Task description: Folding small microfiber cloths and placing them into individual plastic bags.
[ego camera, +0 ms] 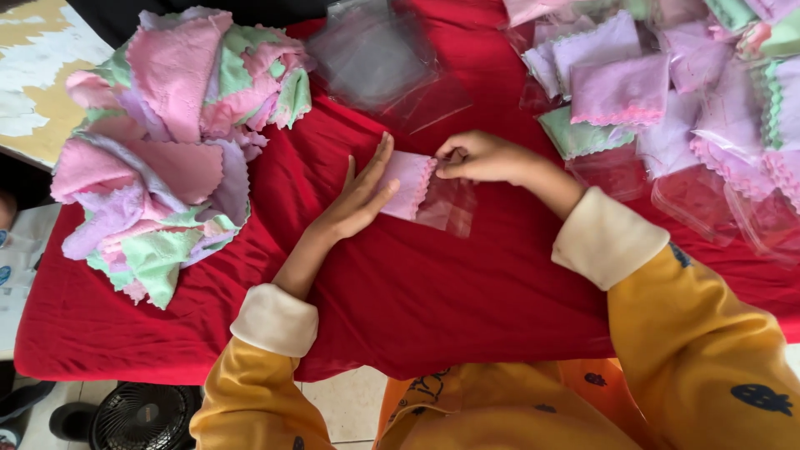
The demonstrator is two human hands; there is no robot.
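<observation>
- A small folded pink cloth is seen at the middle of the red table cover, half inside a clear bag.
- The left hand is laid flat on the cloth's near end, fingers straight and close together, pressing rather than gripping.
- The right hand is closed in a pinch at the bag's mouth, where the cloth's scalloped edge meets the film.
- The cloth is judged light, soft and limp; it is likely to crumple if pushed from one corner, so it is best held flat across its width.
- The bag is judged thin, slippery and easily creased; it is best held at the open lip.
- A heap of loose cloths lies to the left, well apart.
- Bagged cloths are spread to the right, and spare bags lie beyond the hands.
</observation>
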